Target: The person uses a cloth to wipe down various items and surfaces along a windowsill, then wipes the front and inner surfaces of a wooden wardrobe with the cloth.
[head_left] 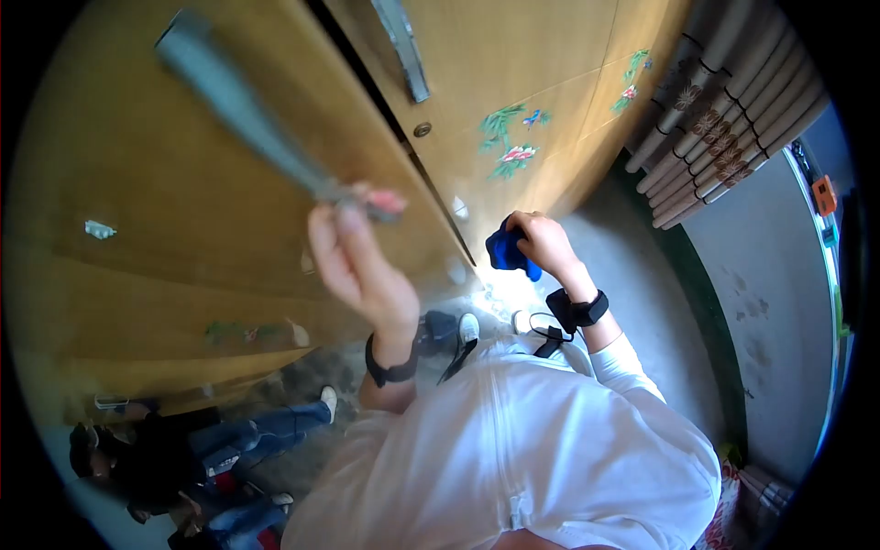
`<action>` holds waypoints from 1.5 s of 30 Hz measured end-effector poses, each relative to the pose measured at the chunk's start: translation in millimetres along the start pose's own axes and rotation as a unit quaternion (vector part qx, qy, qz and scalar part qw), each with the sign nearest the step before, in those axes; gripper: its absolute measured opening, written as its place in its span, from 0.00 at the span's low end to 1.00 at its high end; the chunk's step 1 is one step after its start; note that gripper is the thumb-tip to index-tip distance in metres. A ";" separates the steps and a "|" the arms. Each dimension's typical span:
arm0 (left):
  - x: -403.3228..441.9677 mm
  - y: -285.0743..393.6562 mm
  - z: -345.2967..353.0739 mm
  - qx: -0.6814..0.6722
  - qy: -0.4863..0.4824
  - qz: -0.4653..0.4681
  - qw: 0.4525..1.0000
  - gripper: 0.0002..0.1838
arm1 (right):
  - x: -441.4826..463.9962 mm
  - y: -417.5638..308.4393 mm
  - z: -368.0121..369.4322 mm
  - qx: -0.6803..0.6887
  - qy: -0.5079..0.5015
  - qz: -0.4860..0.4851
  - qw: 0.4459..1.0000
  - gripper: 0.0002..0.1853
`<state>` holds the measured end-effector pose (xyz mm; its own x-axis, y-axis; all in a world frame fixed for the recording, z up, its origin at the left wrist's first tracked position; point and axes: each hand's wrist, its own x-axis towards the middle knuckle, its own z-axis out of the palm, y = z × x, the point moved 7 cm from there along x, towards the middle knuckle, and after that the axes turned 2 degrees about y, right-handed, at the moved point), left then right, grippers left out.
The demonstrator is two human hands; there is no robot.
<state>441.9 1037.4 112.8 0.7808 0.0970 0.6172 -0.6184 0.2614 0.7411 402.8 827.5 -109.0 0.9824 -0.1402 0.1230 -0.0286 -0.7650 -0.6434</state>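
Observation:
My left hand (362, 270) is closed, thumb and fingers pinching the lower end of a long grey handle (247, 124). The handle is smeared by motion and stands against the left cabinet door (101, 156); how it is fixed there I cannot tell. A small pinkish-red patch shows just past my fingertips, too blurred to name. To the right and lower down, my right hand (547, 246) is closed around a bunched blue cloth (504, 249), in front of the right cabinet door (550, 64). Both wrists wear black bands.
Another grey handle (403, 50) and a round lock (422, 129) are on the right door, with flower stickers (515, 156). Patterned curtains (715, 119) hang at right beside a pale wall. People in jeans (266, 435) are at lower left. Grey floor (614, 247) shows below.

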 end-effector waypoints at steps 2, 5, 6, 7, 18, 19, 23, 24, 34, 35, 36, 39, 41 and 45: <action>-12.2 15.3 -6.5 -0.019 0.001 0.033 0.999 0.14 | -2.5 4.8 0.2 -0.002 0.006 -0.032 0.999 0.15; -37.7 37.7 -29.2 0.029 -0.001 0.083 0.996 0.17 | 2.7 -2.2 13.4 0.021 -0.040 -0.084 0.995 0.15; -51.4 47.3 -42.2 0.111 0.021 0.111 0.987 0.19 | 4.8 -3.9 20.6 0.026 -0.048 -0.095 0.994 0.16; -75.5 59.8 -61.8 0.285 0.064 0.152 0.944 0.20 | 7.2 3.8 39.1 0.000 -0.086 -0.091 0.992 0.16; -162.5 173.3 -162.6 0.601 0.229 0.097 0.760 0.33 | -24.7 -78.2 78.8 0.116 -0.164 -0.232 0.952 0.07; -163.6 177.5 -166.0 0.651 0.201 0.121 0.722 0.33 | -26.2 -87.1 81.4 0.113 -0.180 -0.240 0.947 0.07; -181.6 196.3 -205.6 0.771 0.235 0.113 0.581 0.37 | -36.1 -110.0 95.0 0.099 -0.205 -0.242 0.943 0.06; -186.2 200.5 -218.3 0.784 0.252 0.099 0.558 0.37 | -38.4 -115.1 100.1 0.073 -0.221 -0.247 0.941 0.06; -213.7 192.1 -309.3 0.974 0.037 0.167 0.146 0.38 | -40.9 -243.4 116.0 0.273 -0.151 -0.325 0.893 0.18; -213.3 189.9 -315.5 0.976 0.023 0.176 0.125 0.39 | -43.4 -264.6 108.6 0.304 -0.137 -0.352 0.875 0.17; -211.9 187.8 -320.5 0.977 0.009 0.186 0.104 0.40 | -46.5 -282.8 104.9 0.344 -0.118 -0.361 0.858 0.16; -204.4 183.5 -321.4 0.962 -0.020 0.218 0.165 0.41 | -67.0 -331.3 103.8 0.408 -0.056 -0.390 0.823 0.15; -200.8 181.3 -327.3 0.964 -0.025 0.199 0.176 0.41 | -97.8 -357.2 109.6 0.369 -0.014 -0.441 0.818 0.22; -200.1 173.3 -342.0 0.976 -0.059 0.194 0.081 0.41 | -136.1 -374.1 150.5 0.292 -0.042 -0.540 0.789 0.35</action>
<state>209.2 1391.7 27.4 0.7341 -0.3059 0.6063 0.4789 -0.3998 -0.7815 307.5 1227.3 1.2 0.3860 0.4558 0.8020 0.8981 0.0128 -0.4395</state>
